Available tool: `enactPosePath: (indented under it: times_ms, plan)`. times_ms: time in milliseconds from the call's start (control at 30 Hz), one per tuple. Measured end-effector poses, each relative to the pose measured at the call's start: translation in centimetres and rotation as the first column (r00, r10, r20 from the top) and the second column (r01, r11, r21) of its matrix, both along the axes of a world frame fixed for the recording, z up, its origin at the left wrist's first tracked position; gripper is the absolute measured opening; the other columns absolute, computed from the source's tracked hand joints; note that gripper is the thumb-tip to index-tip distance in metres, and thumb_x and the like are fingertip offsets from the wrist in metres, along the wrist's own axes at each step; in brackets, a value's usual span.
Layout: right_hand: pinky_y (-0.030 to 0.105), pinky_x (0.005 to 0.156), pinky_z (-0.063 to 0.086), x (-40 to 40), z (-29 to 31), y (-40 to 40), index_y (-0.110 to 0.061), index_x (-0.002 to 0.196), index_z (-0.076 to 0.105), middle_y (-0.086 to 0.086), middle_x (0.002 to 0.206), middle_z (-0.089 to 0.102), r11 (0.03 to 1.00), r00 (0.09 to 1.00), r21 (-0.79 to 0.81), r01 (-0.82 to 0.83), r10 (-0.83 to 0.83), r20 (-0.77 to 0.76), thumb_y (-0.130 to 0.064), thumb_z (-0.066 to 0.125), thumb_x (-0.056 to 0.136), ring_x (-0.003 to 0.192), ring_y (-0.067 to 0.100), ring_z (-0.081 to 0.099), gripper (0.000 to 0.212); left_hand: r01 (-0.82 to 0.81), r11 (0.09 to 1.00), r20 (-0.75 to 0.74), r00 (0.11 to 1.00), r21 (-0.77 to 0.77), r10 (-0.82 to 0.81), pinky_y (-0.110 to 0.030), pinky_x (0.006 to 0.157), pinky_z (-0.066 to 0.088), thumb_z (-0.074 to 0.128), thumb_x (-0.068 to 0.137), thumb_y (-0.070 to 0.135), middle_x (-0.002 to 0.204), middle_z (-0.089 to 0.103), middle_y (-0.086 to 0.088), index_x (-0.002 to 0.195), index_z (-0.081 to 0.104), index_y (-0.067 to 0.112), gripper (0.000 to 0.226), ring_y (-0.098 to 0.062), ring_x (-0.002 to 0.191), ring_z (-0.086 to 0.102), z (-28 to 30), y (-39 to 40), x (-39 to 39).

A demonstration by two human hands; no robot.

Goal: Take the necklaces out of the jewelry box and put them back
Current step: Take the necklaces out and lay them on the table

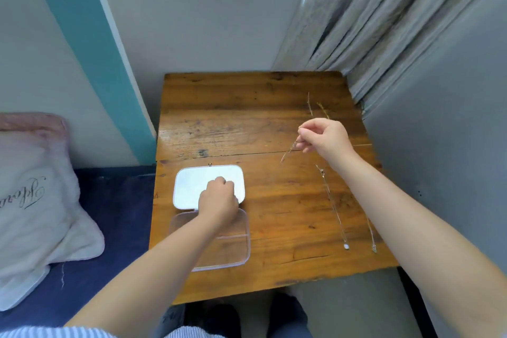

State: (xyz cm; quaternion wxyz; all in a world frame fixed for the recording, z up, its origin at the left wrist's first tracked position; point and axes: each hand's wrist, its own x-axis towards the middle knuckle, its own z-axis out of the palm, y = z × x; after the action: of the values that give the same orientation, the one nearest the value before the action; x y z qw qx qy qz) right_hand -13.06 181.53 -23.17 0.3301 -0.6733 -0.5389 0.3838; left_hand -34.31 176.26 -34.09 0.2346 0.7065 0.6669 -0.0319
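A clear plastic jewelry box (233, 252) lies open on the wooden table (247, 123), its white-looking lid (192, 181) folded back flat. My left hand (218, 200) rests on the lid near the hinge, fingers curled. My right hand (323, 137) hovers above the table's right side, pinching a thin gold necklace (288, 152) that dangles from the fingers. Two silver necklaces lie stretched out on the table: one (333, 206) ends in a pale pendant, the other (371, 233) lies near the right edge. More gold chain (315, 107) lies behind my right hand.
A grey curtain (384, 22) hangs at the back right, touching the table corner. A bed with a dark blue sheet (109, 228) and a white pillow (33, 200) borders the table's left. A white and teal board (82, 49) leans on the wall.
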Motion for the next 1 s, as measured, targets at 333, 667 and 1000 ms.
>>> enactPosePath:
  times_ms: [333,667,1000]
  plan:
    - [0.024,0.072,0.057,6.9,-1.1,11.1,-0.004,0.103,0.062,0.012,0.094,0.067,0.995,0.994,0.065,0.07,-0.065,-0.085,-0.008,0.049,0.09,0.082,0.02,0.068,0.019,-0.101,0.995,-0.024,0.995,-0.015,0.1,-0.038,0.08,0.047,0.042,0.089,0.017,0.119,0.053,-0.012,0.116,0.054,0.007,0.031,-0.03,0.111,0.048,0.7,5.8,9.0]
    - [0.03,0.079,0.053,8.6,-17.6,5.1,0.008,0.12,0.048,0.028,0.123,0.057,0.854,0.883,-0.505,0.126,-0.329,-0.335,0.002,0.042,0.092,0.11,0.035,0.059,0.029,-0.128,0.976,-0.091,0.989,-0.175,0.114,-0.042,0.088,0.048,0.041,0.09,0.019,0.119,0.053,-0.014,0.114,0.055,0.007,0.03,-0.032,0.112,0.048,-7.0,4.2,15.1]
    - [0.025,0.053,0.051,8.0,-21.3,0.3,-0.009,0.076,0.057,0.005,0.061,0.06,0.918,0.988,-0.374,0.134,-0.155,-0.026,-0.005,0.053,0.087,0.048,0.013,0.059,0.012,-0.103,0.989,-0.104,0.99,-0.104,0.092,-0.041,0.087,0.05,0.047,0.087,0.016,0.124,0.048,-0.013,0.114,0.052,0.007,0.029,-0.032,0.117,0.041,-8.4,2.3,15.6]
